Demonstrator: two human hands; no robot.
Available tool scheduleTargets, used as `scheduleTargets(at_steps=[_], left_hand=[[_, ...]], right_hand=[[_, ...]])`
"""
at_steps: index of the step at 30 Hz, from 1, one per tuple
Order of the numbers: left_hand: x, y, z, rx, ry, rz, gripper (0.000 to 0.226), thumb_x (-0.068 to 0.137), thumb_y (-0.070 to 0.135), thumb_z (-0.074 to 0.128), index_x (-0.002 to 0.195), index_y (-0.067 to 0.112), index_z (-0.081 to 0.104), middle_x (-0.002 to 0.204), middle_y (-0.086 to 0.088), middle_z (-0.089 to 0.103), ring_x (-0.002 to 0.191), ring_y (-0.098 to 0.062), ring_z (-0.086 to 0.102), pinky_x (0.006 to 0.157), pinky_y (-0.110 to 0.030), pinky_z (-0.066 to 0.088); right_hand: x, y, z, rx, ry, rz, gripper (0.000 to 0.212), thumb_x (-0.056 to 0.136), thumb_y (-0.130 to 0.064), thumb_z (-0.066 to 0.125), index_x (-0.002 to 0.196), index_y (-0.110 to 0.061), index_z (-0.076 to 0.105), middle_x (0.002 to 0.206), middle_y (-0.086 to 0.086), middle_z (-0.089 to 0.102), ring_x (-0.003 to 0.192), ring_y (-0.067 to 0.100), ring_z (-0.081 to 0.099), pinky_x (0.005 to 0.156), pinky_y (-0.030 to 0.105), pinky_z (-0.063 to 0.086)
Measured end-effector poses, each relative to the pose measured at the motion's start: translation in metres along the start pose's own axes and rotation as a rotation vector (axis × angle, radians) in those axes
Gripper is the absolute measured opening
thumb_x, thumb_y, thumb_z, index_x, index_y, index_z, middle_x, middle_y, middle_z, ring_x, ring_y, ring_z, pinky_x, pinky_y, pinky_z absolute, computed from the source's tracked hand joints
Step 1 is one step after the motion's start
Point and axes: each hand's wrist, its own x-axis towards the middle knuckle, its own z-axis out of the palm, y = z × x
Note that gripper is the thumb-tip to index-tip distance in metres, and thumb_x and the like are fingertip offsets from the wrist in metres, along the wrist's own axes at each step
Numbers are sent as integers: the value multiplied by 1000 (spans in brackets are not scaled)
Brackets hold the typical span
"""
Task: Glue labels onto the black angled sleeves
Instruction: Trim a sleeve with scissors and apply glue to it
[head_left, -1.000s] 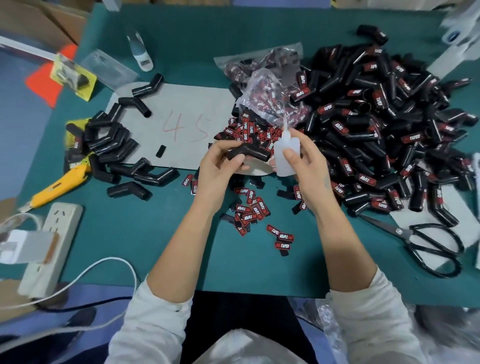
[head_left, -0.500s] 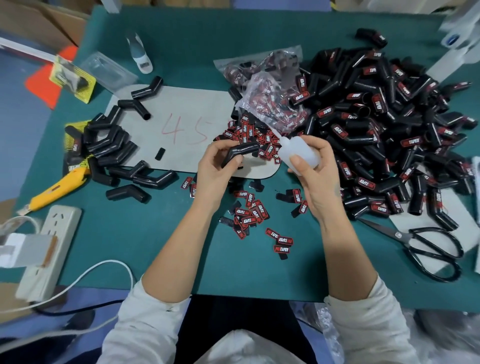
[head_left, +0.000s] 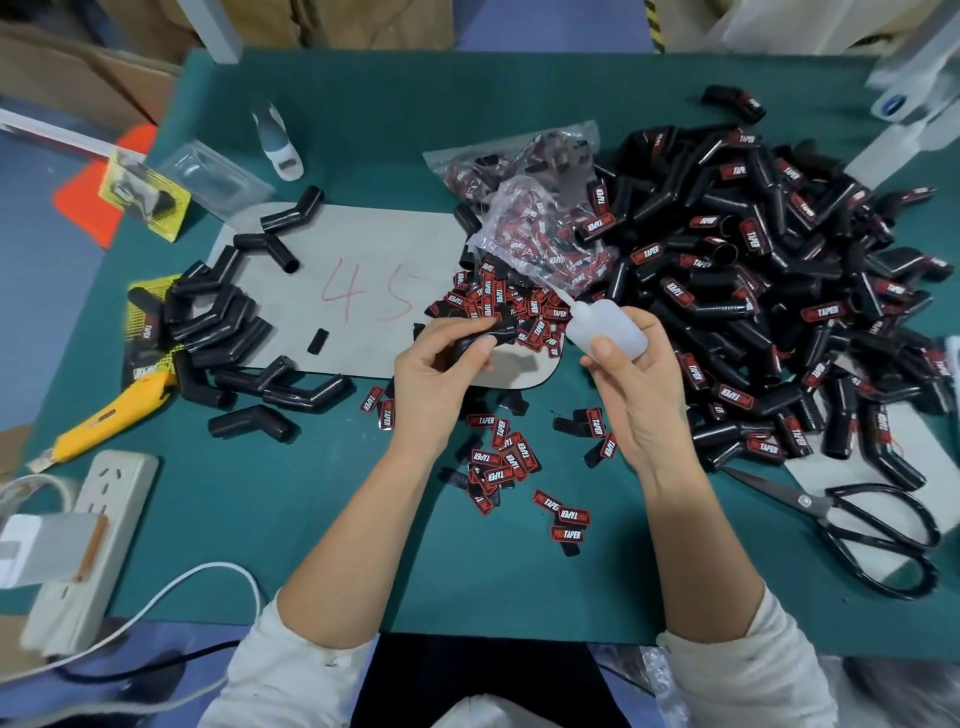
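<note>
Tilted over since a second ago, when it stood upright, the glue bottle now points its thin nozzle toward the far left, at the sleeve in the other hand. From the head view, the right hand grips the bottle, thumb curled over its near side, fingers wrapped behind. The left hand holds one black angled sleeve pinched between thumb and curled fingers, above the near edge of a grey board marked 45 in red. Loose labels, red and black, lie scattered on the green desk between the two forearms, and more are heaped beyond the hands by a clear bag. A large pile of labelled sleeves fills the right side of the desk; plain sleeves lie along the board's left edge. Scissors rest near the right near corner, a yellow knife and a power strip at the left edge.
</note>
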Motion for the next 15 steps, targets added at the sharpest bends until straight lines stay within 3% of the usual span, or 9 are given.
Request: scheduleTargets(at_steps=[4, 9, 13, 15], left_hand=[[-2, 4, 3, 3, 22, 42, 17, 91, 24, 77, 104, 34, 83, 107, 6, 73, 84, -24, 70, 79, -34, 60], [-4, 6, 4, -59, 22, 34, 18, 93, 19, 76, 106, 29, 83, 110, -2, 72, 82, -19, 71, 81, -26, 58], [-4, 3, 6, -10, -28, 6, 22, 93, 21, 74, 113, 30, 79, 119, -4, 68, 107, -24, 68, 95, -43, 57], [-5, 3, 7, 19, -74, 36, 28, 96, 18, 71, 120, 31, 77, 124, -2, 63, 114, -28, 66, 101, -50, 56]], right_hand=[[-2, 0, 4, -16, -32, -7, 32, 87, -15, 78, 113, -19, 60, 113, -5, 74, 104, 15, 69, 86, 23, 55], [-5, -1, 8, -17, -62, -9, 26, 89, -17, 81, 108, -28, 67, 114, -3, 72, 102, 16, 68, 89, 24, 55], [-4, 1, 8, -45, -51, -37, 30, 85, -28, 87, 109, -31, 68, 114, -4, 72, 104, 20, 71, 94, 29, 56], [-3, 5, 7, -119, -11, -55, 36, 84, -31, 88, 113, -30, 68, 118, -3, 71, 112, 29, 71, 102, 42, 56]])
